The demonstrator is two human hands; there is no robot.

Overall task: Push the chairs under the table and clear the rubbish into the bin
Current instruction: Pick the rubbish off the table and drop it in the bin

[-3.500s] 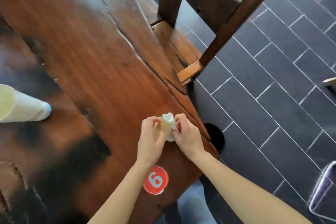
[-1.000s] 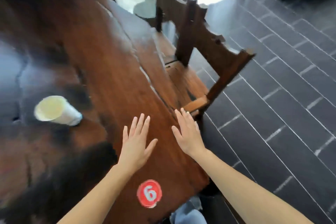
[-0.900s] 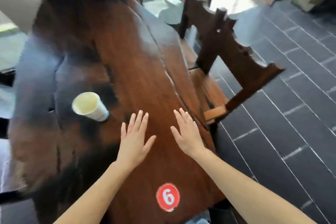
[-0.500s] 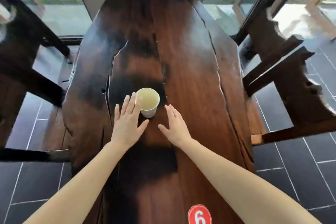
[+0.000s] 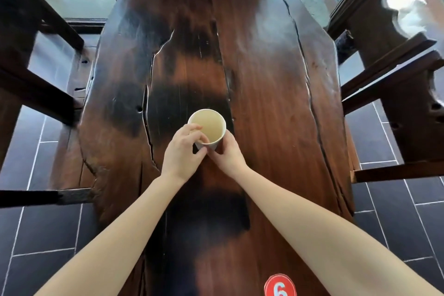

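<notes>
You had both hands on the paper cup point(image 5: 208, 128). It stood upright near the middle of the long wooden table point(image 5: 276, 103), over a dark patch in the grain, with its open mouth facing up. The inside looked pale yellow, and I could not tell whether anything was in it, nor whether its base was touching the wood.

Your left hand point(image 5: 183, 154) held the near left side. Its fingers curled over the rim with the tips dipped just inside the mouth, and its thumb pressed the outer wall below. Your right hand point(image 5: 228, 155) wrapped the near right side lower down, with its fingers curled round the wall. The two hands met just in front of the cup, thumbs close together.

The left-side chair point(image 5: 28, 74) stood close against the table's left edge. Its seat met that edge, though I could not tell how far under it went. The right-side chair point(image 5: 396, 74) stood beside the right edge, arms pointing towards the table. A round red sticker point(image 5: 280, 287) with a white 6 lay on the table's near end, to the right of your right forearm. Dark floor tiles point(image 5: 36, 235) with pale joints showed on both sides.
</notes>
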